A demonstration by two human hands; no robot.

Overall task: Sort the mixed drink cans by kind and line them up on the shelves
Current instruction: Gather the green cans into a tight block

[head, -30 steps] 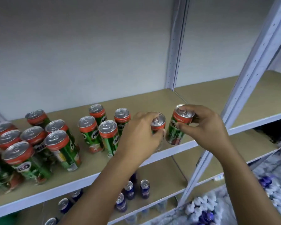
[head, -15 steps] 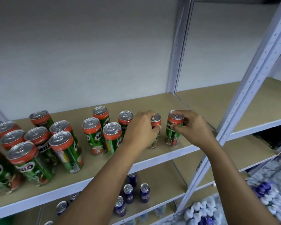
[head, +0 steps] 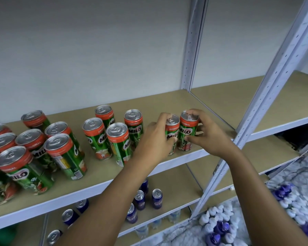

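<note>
On top shelf [head: 199,102], right end, near front lip: left hand [head: 155,141] wrapping fingers [head: 164,116] round one Milo can [head: 171,134], right hand [head: 207,134] pinching fingers [head: 194,111] on rim and side of second Milo can [head: 188,130]; both cans upright, bases on the board, sides touching or nearly so, exact contact not resolving. Standing beside, toward the left: loose group of four Milo cans [head: 112,135], then a tighter cluster of Milo cans [head: 43,144] at far left, some cut by frame edge. Sitting on lower shelf [head: 178,185]: blue cans [head: 156,197], upright, well apart from the green kind. Lying on floor at lower right: white and purple bottles [head: 219,226], heaped, details blurring. Materials: slim aluminium cylinders, glossy green print with red band, bright ring-pull lids; smooth and likely sliding easily on matte tan fibreboard; white painted steel uprights [head: 284,68], perforated, angled across right side. Risks, as judgement: knocking one held can against the other while releasing, tall narrow bodies tipping readily; toppling toward the front lip and rolling off, both standing close to it; brushing left forearm against the neighbouring group on withdrawal, starting a domino fall; leaving the row crooked through uneven spacing.
</note>
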